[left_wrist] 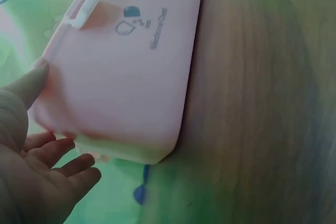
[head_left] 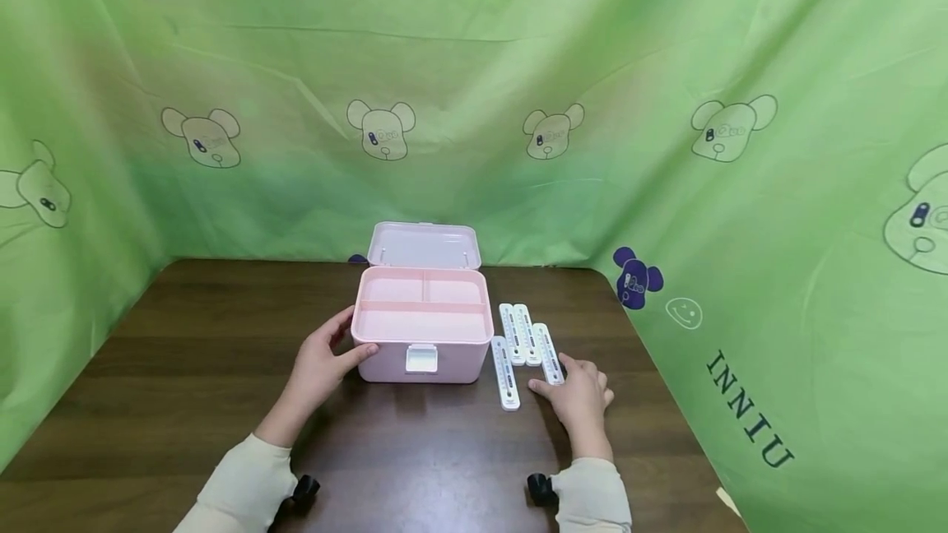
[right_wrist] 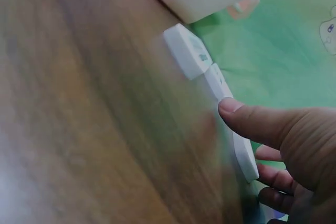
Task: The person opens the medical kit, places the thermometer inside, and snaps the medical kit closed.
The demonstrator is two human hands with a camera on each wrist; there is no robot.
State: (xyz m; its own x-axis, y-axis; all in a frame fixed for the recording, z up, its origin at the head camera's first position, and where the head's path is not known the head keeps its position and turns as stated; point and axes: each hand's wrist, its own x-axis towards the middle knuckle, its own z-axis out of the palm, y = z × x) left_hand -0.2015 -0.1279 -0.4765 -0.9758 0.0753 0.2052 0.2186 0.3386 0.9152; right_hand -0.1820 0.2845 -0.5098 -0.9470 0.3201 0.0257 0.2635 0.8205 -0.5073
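Note:
A pink medicine box stands on the table with its lid tipped back. Its divided top tray holds nothing. My left hand grips the box's left front corner, thumb on the front rim and fingers along the side. Several white thermometers lie face up just right of the box. Over the lower end of the rightmost thermometer, my right hand has thumb and fingers spread apart. In the right wrist view its thumb is beside the thermometers; contact is unclear.
The dark wooden table reaches back to a green printed curtain at the rear and sides. A white latch sits on the box's front. Black wrist devices are worn at both sleeves.

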